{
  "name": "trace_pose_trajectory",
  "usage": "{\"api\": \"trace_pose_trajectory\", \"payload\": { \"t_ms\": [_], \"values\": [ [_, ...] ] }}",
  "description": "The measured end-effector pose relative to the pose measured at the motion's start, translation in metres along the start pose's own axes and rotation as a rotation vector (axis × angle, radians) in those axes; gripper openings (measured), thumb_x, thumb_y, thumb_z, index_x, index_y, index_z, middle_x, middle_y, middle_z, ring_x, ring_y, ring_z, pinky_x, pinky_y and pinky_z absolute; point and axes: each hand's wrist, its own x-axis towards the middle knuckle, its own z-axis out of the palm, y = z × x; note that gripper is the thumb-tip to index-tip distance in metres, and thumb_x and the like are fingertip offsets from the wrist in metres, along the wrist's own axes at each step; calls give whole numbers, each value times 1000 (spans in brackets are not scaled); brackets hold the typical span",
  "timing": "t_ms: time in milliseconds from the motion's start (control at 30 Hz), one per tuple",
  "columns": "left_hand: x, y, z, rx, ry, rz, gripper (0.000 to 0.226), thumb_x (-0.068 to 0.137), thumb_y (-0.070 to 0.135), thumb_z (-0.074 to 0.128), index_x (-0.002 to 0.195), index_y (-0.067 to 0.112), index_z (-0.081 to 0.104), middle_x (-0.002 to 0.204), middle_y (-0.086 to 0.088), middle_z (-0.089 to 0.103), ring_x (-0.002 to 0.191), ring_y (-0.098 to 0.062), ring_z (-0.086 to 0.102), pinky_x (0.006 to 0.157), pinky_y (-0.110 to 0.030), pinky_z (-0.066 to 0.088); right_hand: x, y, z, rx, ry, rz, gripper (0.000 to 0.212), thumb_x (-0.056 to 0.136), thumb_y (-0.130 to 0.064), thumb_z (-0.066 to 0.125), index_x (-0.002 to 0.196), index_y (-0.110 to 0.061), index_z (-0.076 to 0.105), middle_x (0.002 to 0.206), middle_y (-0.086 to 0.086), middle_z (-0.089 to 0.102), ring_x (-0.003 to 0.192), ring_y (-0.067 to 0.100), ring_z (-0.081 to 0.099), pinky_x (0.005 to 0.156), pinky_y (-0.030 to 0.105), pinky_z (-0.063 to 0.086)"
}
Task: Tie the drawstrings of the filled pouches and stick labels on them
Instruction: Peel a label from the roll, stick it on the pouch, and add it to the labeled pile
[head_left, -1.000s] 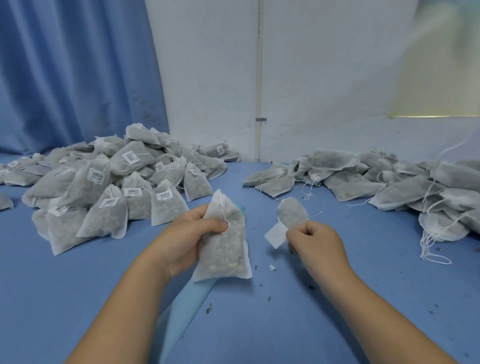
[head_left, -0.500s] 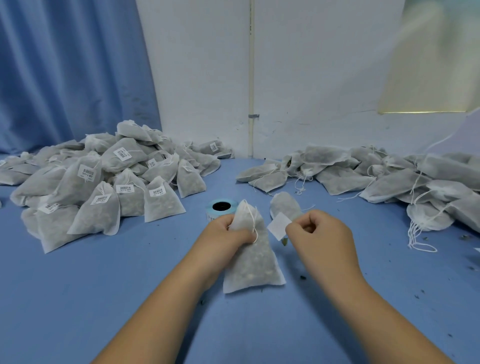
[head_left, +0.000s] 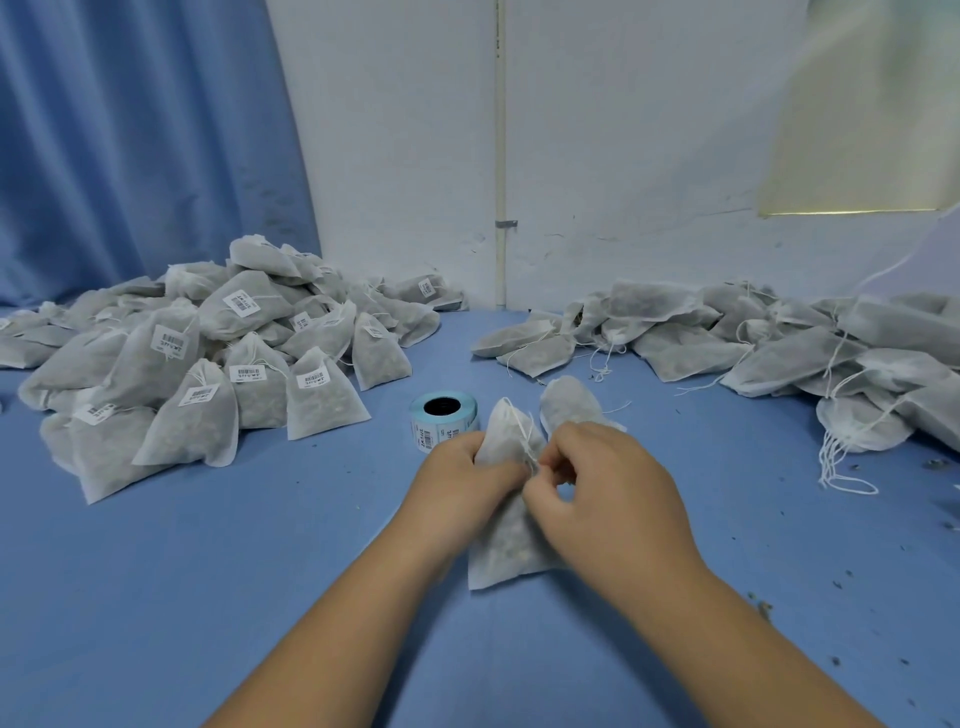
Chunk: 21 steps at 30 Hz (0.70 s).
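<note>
My left hand (head_left: 462, 480) grips a filled grey mesh pouch (head_left: 506, 540) near its tied neck, holding it upright over the blue table (head_left: 234, 571). My right hand (head_left: 608, 499) lies against the front of the pouch with its fingers curled on it; the white label it carried is hidden under the fingers. A roll of barcode labels (head_left: 444, 418) stands just behind my left hand. Another pouch (head_left: 569, 400) lies behind my right hand.
A heap of labelled, tied pouches (head_left: 208, 358) fills the left of the table. A heap of unlabelled pouches (head_left: 779, 348) with loose white drawstrings spreads along the right. Behind stand a blue curtain and a white wall. Small crumbs dot the table at right.
My right hand has brought the white label from beside the pouch onto its front. The pouch and my left hand shifted right, uncovering the label roll.
</note>
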Motion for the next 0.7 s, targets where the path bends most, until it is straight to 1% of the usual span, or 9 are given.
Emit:
{"api": "trace_pose_trajectory", "payload": {
  "t_ms": [133,200,267,400,467,533,600,633,700],
  "values": [
    [-1,0,0,-32,-17,5,15,80,12,66,68,19,63,63,6,57,59,-10,53,57,-24,42,-1,1,1,0,-19,-36,3,78,-25,58,80,-23,58,83,-9,58,81,15,51,70,34,45],
    [-2,0,0,-44,-25,4,8,80,13,66,73,17,65,66,4,59,62,-11,54,60,-27,44,-1,2,2,11,-24,-49,3,78,-23,59,81,-23,60,83,-9,57,82,14,50,70,33,44],
    [-2,0,0,-53,-22,5,3,80,16,67,77,16,66,67,4,61,64,-11,56,62,-27,45,-1,2,2,4,-33,-66,2,79,-22,59,77,-23,59,79,-9,56,80,12,49,69,32,42],
    [-1,-1,-1,-61,-23,5,8,81,18,68,73,19,66,65,8,62,62,-9,56,60,-24,45,-1,3,4,-18,-47,-78,4,80,-22,58,76,-21,58,77,-9,53,79,13,46,68,31,40],
    [-1,-1,-1,-85,-53,-12,6,83,18,68,80,13,68,71,3,65,68,-12,59,65,-27,47,-1,3,4,-28,-56,-83,4,81,-21,58,78,-20,59,78,-8,54,80,14,47,67,31,39],
    [-1,-1,0,-139,-114,-41,10,86,14,65,87,5,69,79,-5,67,75,-18,62,72,-33,48,-1,4,5,-42,-64,-89,6,83,-21,58,79,-18,60,80,-6,55,82,15,47,67,31,38],
    [-2,1,0,-227,-177,-56,12,87,5,60,84,6,72,83,-11,68,81,-23,63,78,-37,48,-2,4,4,-50,-68,-96,7,84,-20,57,80,-17,61,81,-4,56,83,17,48,67,31,37],
    [-2,1,0,-284,-201,-60,19,86,0,57,80,8,72,83,-12,67,81,-24,63,79,-37,48,-2,5,4,-52,-74,-96,6,83,-19,57,81,-17,63,83,-4,57,84,17,49,68,31,38],
    [-2,4,0,-437,-237,-83,27,85,-7,49,77,8,70,82,-14,66,79,-24,65,75,-33,52,-1,5,3,-47,-87,-93,9,82,-17,58,85,-19,66,85,-6,58,87,16,50,71,31,41]
  ]
}}
